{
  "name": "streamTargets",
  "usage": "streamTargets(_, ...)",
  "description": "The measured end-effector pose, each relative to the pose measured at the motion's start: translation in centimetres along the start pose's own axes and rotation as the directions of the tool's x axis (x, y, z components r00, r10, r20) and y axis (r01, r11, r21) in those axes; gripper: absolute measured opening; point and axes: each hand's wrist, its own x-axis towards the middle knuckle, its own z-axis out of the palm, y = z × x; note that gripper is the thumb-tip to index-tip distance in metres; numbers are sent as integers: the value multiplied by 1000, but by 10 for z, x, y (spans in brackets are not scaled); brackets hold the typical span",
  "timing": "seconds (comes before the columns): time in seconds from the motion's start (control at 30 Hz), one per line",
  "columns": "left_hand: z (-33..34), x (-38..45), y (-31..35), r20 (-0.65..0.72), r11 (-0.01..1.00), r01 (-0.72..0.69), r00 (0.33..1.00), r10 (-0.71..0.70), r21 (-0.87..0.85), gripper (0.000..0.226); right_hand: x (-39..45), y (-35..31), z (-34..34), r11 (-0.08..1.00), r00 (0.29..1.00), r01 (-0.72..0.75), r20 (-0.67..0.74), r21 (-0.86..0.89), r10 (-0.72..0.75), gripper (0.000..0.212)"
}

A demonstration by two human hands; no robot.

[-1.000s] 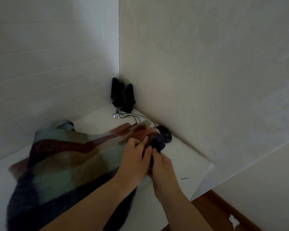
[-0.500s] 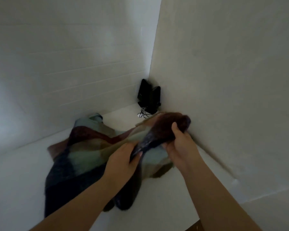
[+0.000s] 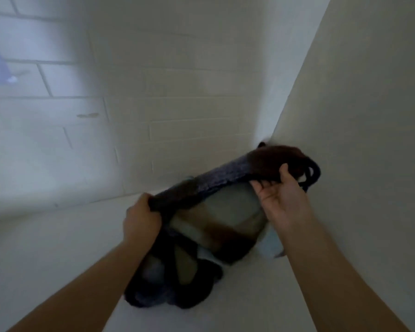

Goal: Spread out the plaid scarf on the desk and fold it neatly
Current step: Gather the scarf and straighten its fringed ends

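Note:
The plaid scarf [image 3: 216, 221], in dark blue, maroon, brown and pale green, hangs lifted above the white desk [image 3: 58, 240], with its lower part bunched on the surface. My left hand [image 3: 140, 220] grips one end of its raised top edge. My right hand [image 3: 282, 195] holds the other end, higher and near the right wall, palm turned toward me with the thumb over the fabric. The edge stretches between both hands. The frame is blurred.
A white tiled wall [image 3: 153, 104] stands behind the desk and a plain white wall [image 3: 369, 116] closes the right side, meeting in a corner just behind the scarf. A small dark object [image 3: 262, 144] peeks out in the corner above the scarf.
Both hands have moved apart and upward, lifting the scarf's edge off the desk and stretching it. The view has swung left, so the black speakers and cables are hidden behind the scarf.

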Motion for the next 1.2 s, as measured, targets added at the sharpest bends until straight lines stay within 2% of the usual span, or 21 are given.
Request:
streamTargets(0.07,-47,42,25,-147,998,-61,988,56,-27,22,7,6,1,1000,999,-16,-31,4,16,38)
streamTargets(0.1,-73,57,45,-223,988,-150,965,140,-29,22,9,6,5,1000,1000,-8,-24,6,8,37)
streamTargets(0.2,-133,72,109,-446,864,-495,797,408,-93,30,14,-2,33,997,996,59,61,44,-62,27)
streamTargets(0.27,-142,64,118,-472,796,-606,699,537,9,34,18,-8,42,992,993,84,76,94,-92,27)
streamTargets(0.3,-135,62,104,-414,776,-610,672,614,162,36,21,-8,39,993,995,76,52,89,-81,30)
streamTargets(0.33,-123,61,81,-290,730,-587,673,680,349,41,23,-4,33,998,999,49,7,46,-49,36)
streamTargets(0.4,-92,56,23,-9,632,-528,763,646,567,51,26,7,10,996,996,-16,-91,-83,9,42)
streamTargets(0.47,-69,45,-24,119,696,-456,872,476,555,50,29,19,-14,982,989,-72,-141,-176,47,41)
streamTargets(0.53,-58,36,-40,114,813,-328,943,313,482,37,25,26,-26,967,987,-101,-146,-232,68,37)
streamTargets(0.63,-53,40,-42,194,830,-251,965,175,499,34,15,35,-24,941,991,-94,-122,-324,57,33)
streamTargets(0.7,-47,39,-28,318,816,-318,932,175,483,61,5,42,-12,904,997,-75,-63,-421,53,25)
streamTargets(0.77,-34,30,5,403,827,-497,836,373,265,84,-7,57,2,829,998,-39,14,-558,56,19)
streamTargets(0.83,-20,16,45,399,781,-625,721,567,19,81,-17,76,13,694,992,53,118,-718,46,26)
streamTargets(0.87,-15,12,58,388,772,-634,702,598,-43,73,-20,83,15,604,981,119,187,-788,51,31)
streamTargets(0.9,-13,11,67,369,782,-620,712,597,-70,65,-22,87,15,532,963,174,257,-829,86,32)
streamTargets(0.97,-12,16,67,369,823,-561,749,550,-87,49,-26,93,8,494,937,194,309,-847,162,17)
streamTargets(1.03,-15,22,54,439,850,-518,743,504,-99,39,-28,96,-5,450,911,235,357,-861,208,20)
streamTargets(1.07,-15,24,47,471,867,-482,741,479,-123,35,-29,100,-12,384,905,278,374,-880,202,20)
streamTargets(1.1,-15,26,39,479,890,-429,755,448,-156,29,-28,106,-20,286,900,333,393,-899,189,24)
streamTargets(1.13,-16,26,33,453,911,-362,790,413,-197,21,-27,112,-29,157,893,387,412,-909,180,39)
streamTargets(1.2,-26,30,24,339,927,-126,907,252,-353,21,-19,126,-51,-101,875,474,456,-874,165,68)
